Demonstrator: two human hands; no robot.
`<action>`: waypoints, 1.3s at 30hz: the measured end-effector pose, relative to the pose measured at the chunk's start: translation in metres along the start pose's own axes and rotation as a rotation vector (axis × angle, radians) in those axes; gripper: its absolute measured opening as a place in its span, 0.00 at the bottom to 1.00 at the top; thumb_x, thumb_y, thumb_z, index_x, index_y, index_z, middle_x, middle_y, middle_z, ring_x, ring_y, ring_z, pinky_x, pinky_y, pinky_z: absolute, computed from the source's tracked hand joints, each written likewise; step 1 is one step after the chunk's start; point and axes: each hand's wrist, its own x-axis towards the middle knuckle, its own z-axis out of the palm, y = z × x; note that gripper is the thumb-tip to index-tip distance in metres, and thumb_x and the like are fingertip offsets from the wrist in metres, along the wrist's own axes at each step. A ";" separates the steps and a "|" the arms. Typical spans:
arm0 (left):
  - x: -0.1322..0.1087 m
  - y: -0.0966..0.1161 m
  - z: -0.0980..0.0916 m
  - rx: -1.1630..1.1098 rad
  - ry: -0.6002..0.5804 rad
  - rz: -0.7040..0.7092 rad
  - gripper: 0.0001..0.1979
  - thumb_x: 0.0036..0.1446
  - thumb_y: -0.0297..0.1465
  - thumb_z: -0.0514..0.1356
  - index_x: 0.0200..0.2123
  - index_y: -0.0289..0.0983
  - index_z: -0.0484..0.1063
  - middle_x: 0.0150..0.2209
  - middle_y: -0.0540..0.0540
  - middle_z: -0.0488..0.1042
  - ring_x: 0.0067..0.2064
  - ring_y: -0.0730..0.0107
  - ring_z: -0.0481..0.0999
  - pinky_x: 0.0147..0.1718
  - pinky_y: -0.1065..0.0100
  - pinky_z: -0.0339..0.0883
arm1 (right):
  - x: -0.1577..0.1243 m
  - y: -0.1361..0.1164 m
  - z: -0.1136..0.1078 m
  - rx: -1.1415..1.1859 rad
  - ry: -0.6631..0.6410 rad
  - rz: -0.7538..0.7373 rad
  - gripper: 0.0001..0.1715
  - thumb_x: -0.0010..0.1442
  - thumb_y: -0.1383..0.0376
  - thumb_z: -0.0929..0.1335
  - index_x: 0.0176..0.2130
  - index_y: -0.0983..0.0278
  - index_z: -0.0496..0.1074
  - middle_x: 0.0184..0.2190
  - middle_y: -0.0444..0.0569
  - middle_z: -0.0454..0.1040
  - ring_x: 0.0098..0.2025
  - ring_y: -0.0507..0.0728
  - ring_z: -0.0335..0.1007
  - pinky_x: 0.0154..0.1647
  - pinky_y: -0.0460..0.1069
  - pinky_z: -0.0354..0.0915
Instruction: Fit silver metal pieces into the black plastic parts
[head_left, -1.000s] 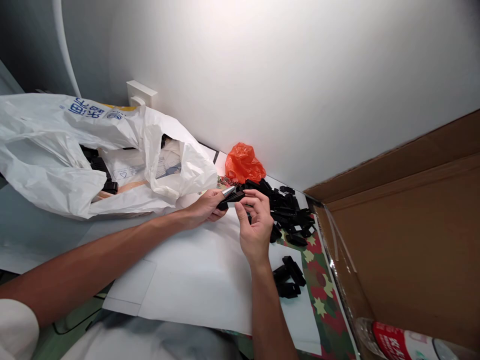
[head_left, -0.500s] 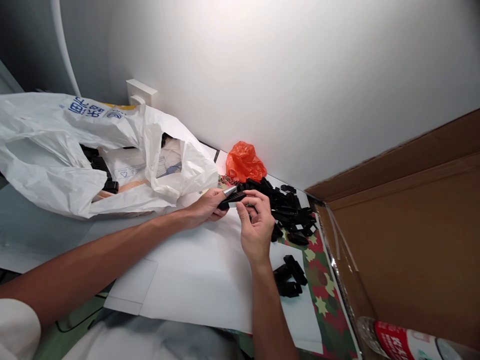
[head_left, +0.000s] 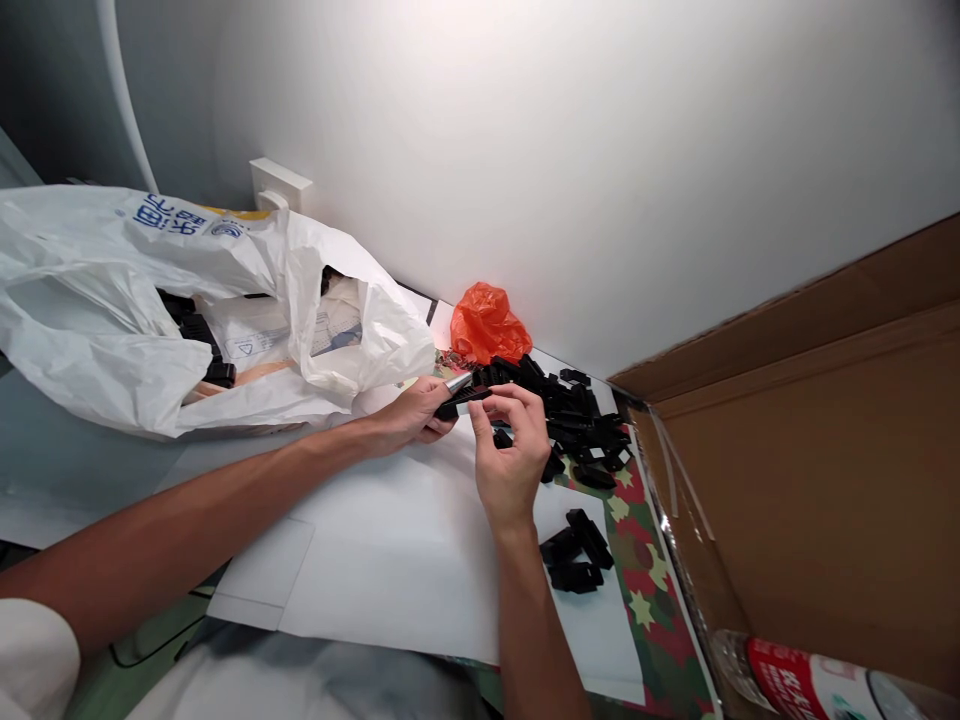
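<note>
At left, a white bag (head_left: 232, 250) lies open on the worktop, black blocks (head_left: 201, 335) showing inside, as before. Right of it, the left hand (head_left: 411, 415) is folded firmly round the left end of a black part (head_left: 469, 397), just above a white sheet (head_left: 390, 560); a silver tool (head_left: 459, 381) sits under its thumb, on the part's far side. The part's long axis runs left to right, its right end pointing slightly far — much as half a second ago. A white patch (head_left: 462, 408) shows along its near side.

The right hand (head_left: 512, 455) is at the part's right end, thumb and forefinger nearly together; I cannot tell whether this grip pinches the part or the patch. Its fingers have shifted slightly — a dark piece now shows beneath them — and its forearm has moved a little left, uncovering more of three blocks (head_left: 576, 577) nearby.

Beyond lie an orange bag (head_left: 489, 325) and a black pile (head_left: 577, 415); farther right, a patterned cloth (head_left: 646, 600), a cardboard box (head_left: 825, 480) and a bottle (head_left: 787, 680).
</note>
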 end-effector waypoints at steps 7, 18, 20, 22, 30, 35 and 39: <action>0.001 0.000 -0.001 0.020 -0.023 0.019 0.24 0.63 0.49 0.64 0.30 0.40 0.56 0.21 0.59 0.47 0.21 0.82 0.43 0.19 0.76 0.38 | -0.003 0.001 0.000 -0.212 0.069 -0.069 0.09 0.68 0.59 0.72 0.37 0.60 0.77 0.45 0.54 0.74 0.46 0.63 0.69 0.45 0.57 0.68; -0.002 0.005 0.002 0.057 -0.046 -0.005 0.27 0.61 0.52 0.64 0.29 0.40 0.55 0.19 0.60 0.48 0.20 0.83 0.43 0.19 0.75 0.35 | -0.003 0.004 -0.001 -0.247 0.080 -0.023 0.18 0.68 0.50 0.71 0.34 0.59 0.72 0.40 0.51 0.70 0.43 0.61 0.67 0.43 0.55 0.65; -0.003 0.007 0.003 0.059 -0.049 -0.018 0.27 0.60 0.53 0.64 0.29 0.40 0.55 0.19 0.60 0.49 0.20 0.83 0.43 0.19 0.75 0.35 | -0.002 0.008 -0.002 -0.214 0.079 0.036 0.22 0.65 0.46 0.73 0.33 0.60 0.70 0.39 0.50 0.70 0.43 0.61 0.67 0.41 0.54 0.65; -0.004 0.007 0.003 0.058 -0.050 -0.013 0.27 0.60 0.53 0.64 0.28 0.40 0.55 0.18 0.60 0.49 0.20 0.83 0.43 0.19 0.75 0.35 | 0.000 0.012 -0.002 -0.141 0.057 0.122 0.24 0.62 0.44 0.74 0.34 0.60 0.70 0.38 0.49 0.69 0.41 0.59 0.68 0.38 0.52 0.66; 0.000 -0.001 0.001 0.027 -0.044 0.017 0.24 0.62 0.50 0.63 0.29 0.40 0.58 0.17 0.60 0.51 0.17 0.82 0.46 0.15 0.77 0.42 | 0.000 0.024 0.004 0.267 -0.109 0.333 0.24 0.64 0.49 0.73 0.48 0.64 0.75 0.40 0.50 0.77 0.41 0.57 0.75 0.39 0.51 0.71; -0.003 -0.002 0.003 0.101 -0.036 0.059 0.17 0.68 0.49 0.56 0.45 0.41 0.62 0.18 0.56 0.66 0.13 0.75 0.59 0.12 0.75 0.51 | -0.001 0.023 0.004 0.246 -0.111 0.289 0.22 0.67 0.52 0.71 0.52 0.64 0.78 0.42 0.52 0.80 0.41 0.58 0.76 0.43 0.52 0.71; -0.001 -0.003 0.001 0.146 -0.036 0.094 0.20 0.68 0.51 0.55 0.47 0.40 0.62 0.25 0.51 0.76 0.13 0.74 0.66 0.12 0.74 0.54 | 0.000 0.022 0.004 0.238 -0.127 0.259 0.20 0.70 0.54 0.68 0.52 0.64 0.80 0.47 0.54 0.81 0.41 0.57 0.77 0.43 0.52 0.71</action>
